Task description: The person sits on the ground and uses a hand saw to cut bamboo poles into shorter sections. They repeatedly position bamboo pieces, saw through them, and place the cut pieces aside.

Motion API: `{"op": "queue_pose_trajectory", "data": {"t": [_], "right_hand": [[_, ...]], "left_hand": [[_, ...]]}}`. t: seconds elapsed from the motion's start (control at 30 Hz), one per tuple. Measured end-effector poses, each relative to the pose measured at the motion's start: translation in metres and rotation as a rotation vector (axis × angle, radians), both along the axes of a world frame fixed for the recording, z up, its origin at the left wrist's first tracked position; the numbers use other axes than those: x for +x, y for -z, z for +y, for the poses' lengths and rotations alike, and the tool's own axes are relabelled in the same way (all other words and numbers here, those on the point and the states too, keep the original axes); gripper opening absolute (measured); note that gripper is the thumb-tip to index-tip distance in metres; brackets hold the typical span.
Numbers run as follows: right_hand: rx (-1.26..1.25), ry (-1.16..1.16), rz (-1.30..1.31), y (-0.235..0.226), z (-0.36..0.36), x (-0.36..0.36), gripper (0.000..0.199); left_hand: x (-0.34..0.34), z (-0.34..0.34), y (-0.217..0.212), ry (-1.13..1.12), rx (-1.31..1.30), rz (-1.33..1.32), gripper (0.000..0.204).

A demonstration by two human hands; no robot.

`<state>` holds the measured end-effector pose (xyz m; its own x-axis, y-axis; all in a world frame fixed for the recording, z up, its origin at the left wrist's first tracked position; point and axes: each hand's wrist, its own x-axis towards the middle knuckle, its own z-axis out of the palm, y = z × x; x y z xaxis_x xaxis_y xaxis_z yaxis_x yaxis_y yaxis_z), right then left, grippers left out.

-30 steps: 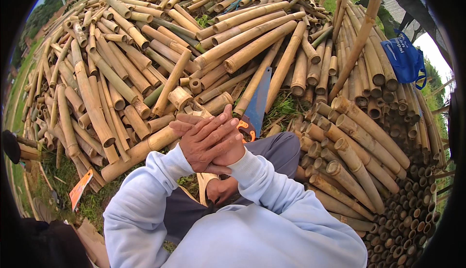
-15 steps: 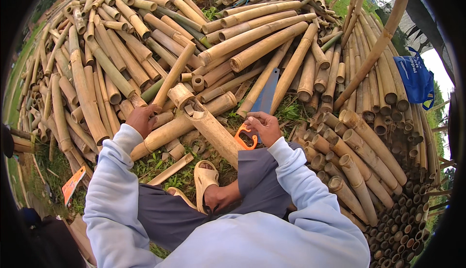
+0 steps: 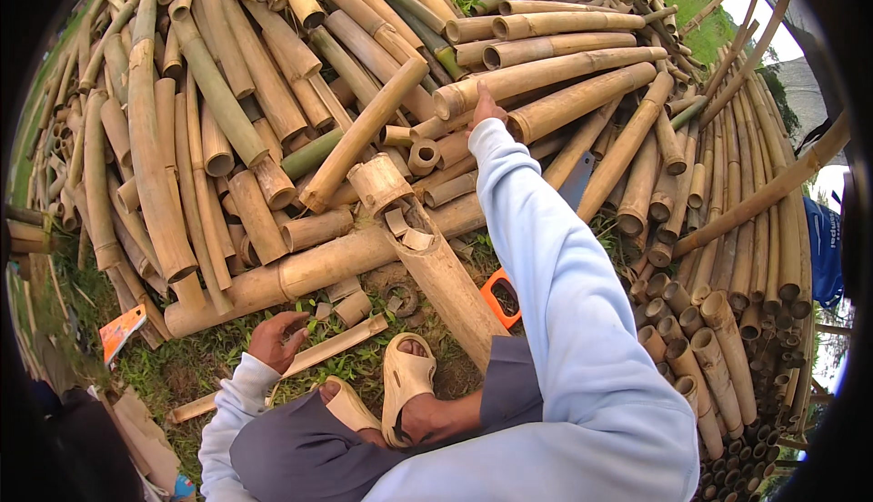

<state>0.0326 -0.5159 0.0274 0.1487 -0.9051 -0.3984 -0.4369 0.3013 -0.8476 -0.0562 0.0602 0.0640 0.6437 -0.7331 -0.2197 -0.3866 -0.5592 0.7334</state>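
Note:
My right hand (image 3: 488, 108) reaches far out over the pile, its index finger stretched against a thick bamboo pole (image 3: 564, 65); its other fingers are mostly hidden. Low at the left, my left hand (image 3: 275, 340) hangs loosely curled with thumb and fingers apart, near a split bamboo strip (image 3: 314, 361). Between them, a notched bamboo pole (image 3: 446, 275) slants up from my leg across a lying bamboo log (image 3: 300, 270). A handsaw shows its orange handle (image 3: 500, 298) and part of its grey-blue blade (image 3: 576, 182); my right sleeve hides the middle.
Cut bamboo poles (image 3: 218, 93) heap up ahead and to the left. Shorter bamboo pieces (image 3: 709, 356) stack at the right, beside long leaning poles. An orange-and-white card (image 3: 123, 331) lies at the left, a blue bag (image 3: 823, 252) hangs far right. Bamboo offcuts (image 3: 350, 304) lie near my feet.
My right hand has left the saw handle area and stretched forward to the pile. My left hand has drawn back from the poles toward my knee. The view has shifted.

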Motion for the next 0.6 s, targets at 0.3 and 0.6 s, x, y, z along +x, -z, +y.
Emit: {"op": "queue_pose_trajectory", "data": {"t": [0.3,0.6], "right_hand": [[-0.012,0.102,0.128,-0.002,-0.008,0.040,0.121],[0.359,-0.114,-1.023,-0.081,0.068,-0.078,0.043]], "left_hand": [[-0.054,0.119,0.036,-0.435,0.038,0.077,0.026],[0.016,0.094,-0.034,-0.284,-0.078,-0.288,0.026]]}}
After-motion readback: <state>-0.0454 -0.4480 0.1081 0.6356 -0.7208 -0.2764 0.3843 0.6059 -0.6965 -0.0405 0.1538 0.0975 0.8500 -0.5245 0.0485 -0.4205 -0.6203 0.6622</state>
